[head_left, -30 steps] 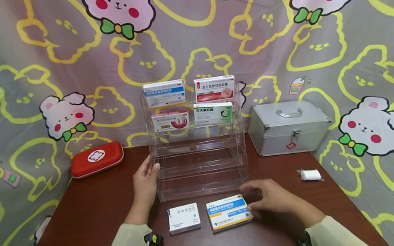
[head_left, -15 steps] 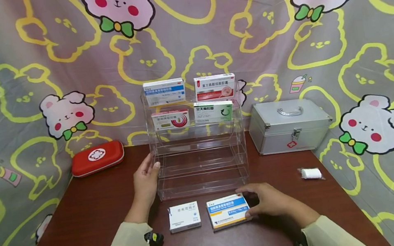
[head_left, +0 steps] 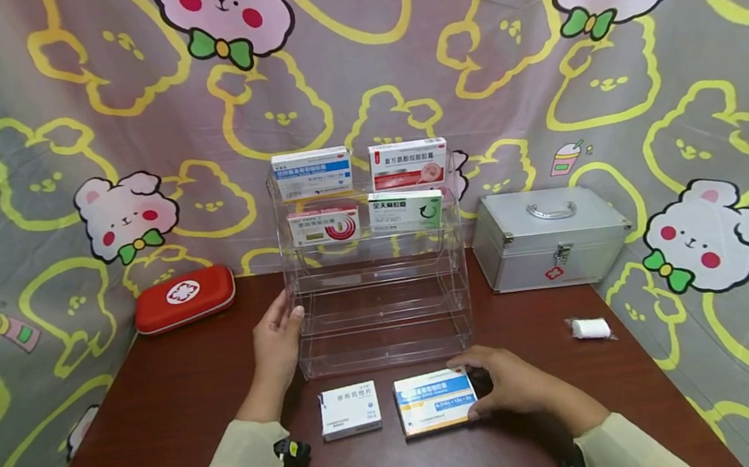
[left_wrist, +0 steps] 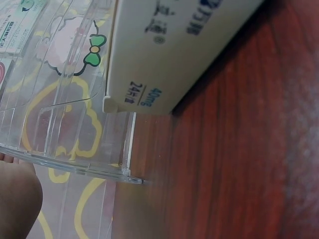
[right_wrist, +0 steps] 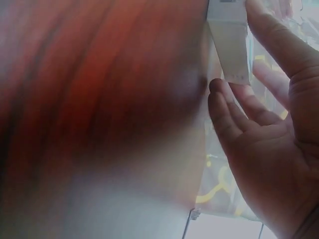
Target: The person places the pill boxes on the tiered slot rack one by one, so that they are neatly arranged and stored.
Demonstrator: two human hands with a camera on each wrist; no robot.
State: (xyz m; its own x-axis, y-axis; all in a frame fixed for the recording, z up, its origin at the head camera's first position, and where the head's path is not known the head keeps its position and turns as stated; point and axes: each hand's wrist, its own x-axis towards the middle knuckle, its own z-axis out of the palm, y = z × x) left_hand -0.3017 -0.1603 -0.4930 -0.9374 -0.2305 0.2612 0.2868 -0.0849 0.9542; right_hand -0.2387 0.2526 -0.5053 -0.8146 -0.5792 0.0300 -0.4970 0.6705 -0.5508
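Observation:
My right hand (head_left: 518, 384) pinches the right end of a white, blue and yellow medicine box (head_left: 432, 403), thumb at the near corner and fingers at the far edge. That box lies on the table or just off it; I cannot tell which. In the right wrist view, thumb and fingers flank the box's pale end (right_wrist: 232, 47). My left hand (head_left: 278, 345) holds the left side of a clear tiered display rack (head_left: 387, 356), its thumb at the front edge. A smaller white medicine box (head_left: 350, 412) lies in front of the rack, close up in the left wrist view.
On the rack's upper tiers stand blue-white (head_left: 313, 176), red-white (head_left: 410, 166), pink-white (head_left: 324, 227) and green-white (head_left: 406, 212) boxes. A red case (head_left: 184, 299) sits back left, a silver metal case (head_left: 549, 242) back right. A wrapped white roll (head_left: 590, 329) lies at right.
My right hand has come in to the left, and its thumb now presses the blue-and-yellow box's near corner. Glare on that box's face has shifted. The left hand stays on the rack.

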